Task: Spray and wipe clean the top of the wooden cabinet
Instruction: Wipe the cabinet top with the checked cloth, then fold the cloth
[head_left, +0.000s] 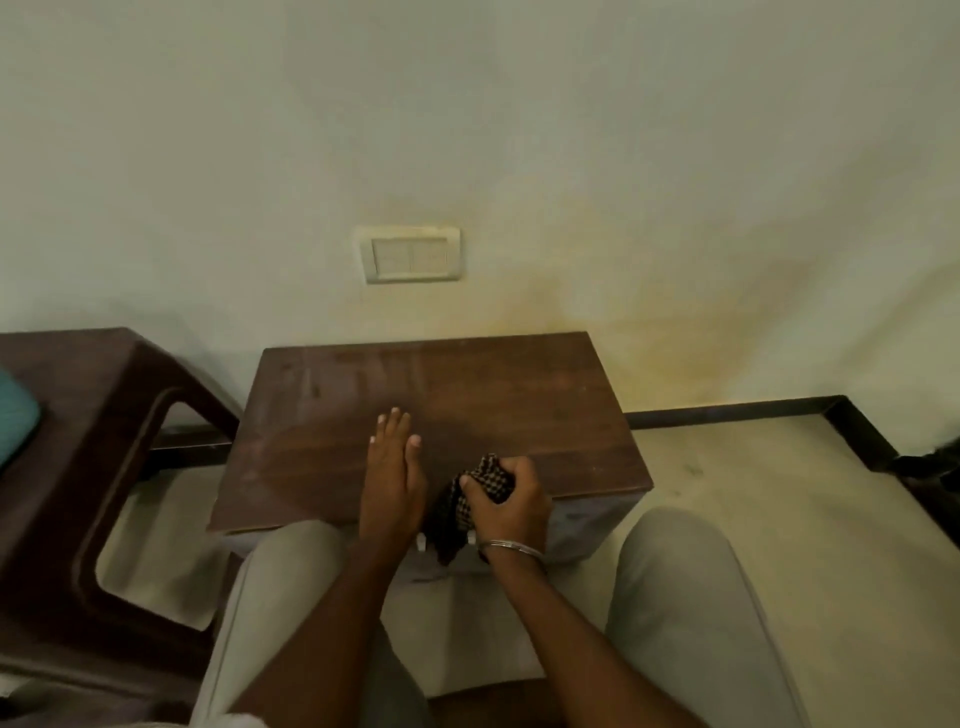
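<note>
One cabinet (467, 384) stood mid-frame; of two hands, the left hand (390, 480) lay flat on its top, fingers straight; the right hand (514, 506) clutched one checked cloth (488, 478) at its lower edge; one stool (78, 415) stood at left.

Dark brown cabinet (467, 395); black-tan checked cloth (485, 480)

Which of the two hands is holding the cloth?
The right hand, the one with the bracelet, grips the checked cloth; the left hand lies flat on the cabinet top, holding nothing.
</note>
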